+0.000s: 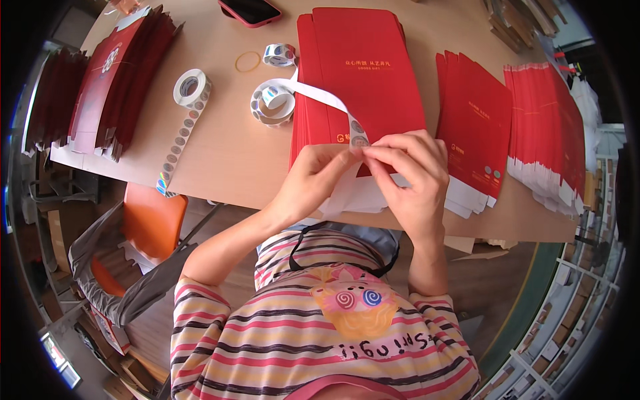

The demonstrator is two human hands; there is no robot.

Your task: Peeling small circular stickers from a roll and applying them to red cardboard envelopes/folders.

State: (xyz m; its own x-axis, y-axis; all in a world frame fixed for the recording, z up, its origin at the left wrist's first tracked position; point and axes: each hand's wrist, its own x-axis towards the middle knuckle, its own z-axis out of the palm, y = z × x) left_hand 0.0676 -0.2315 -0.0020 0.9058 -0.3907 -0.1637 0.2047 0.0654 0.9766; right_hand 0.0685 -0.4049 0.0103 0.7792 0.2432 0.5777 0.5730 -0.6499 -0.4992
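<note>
My left hand (pixel 312 175) pinches the free end of a white backing strip (pixel 323 95) carrying round silver stickers. The strip curves back to a loosely unwound sticker roll (pixel 258 111) on the table. Fingertips of my right hand (pixel 417 170) are pinched together at the last sticker on the strip, touching the left fingertips; whether the sticker is lifted from the backing is too small to tell. Beneath both hands lies a stack of flat red paper packages (pixel 363 40) with gold print. To its right a fanned set of red packages (pixel 470 113) shows two round stickers on the top one.
More red packages (pixel 543 120) stand at the table's right, others (pixel 117 73) at its left. Another sticker roll (pixel 192 89) trails its strip over the front edge. A small roll (pixel 279 55), a yellow ring (pixel 247 62) and a phone (pixel 252 10) lie behind. An orange chair (pixel 155 217) stands below left.
</note>
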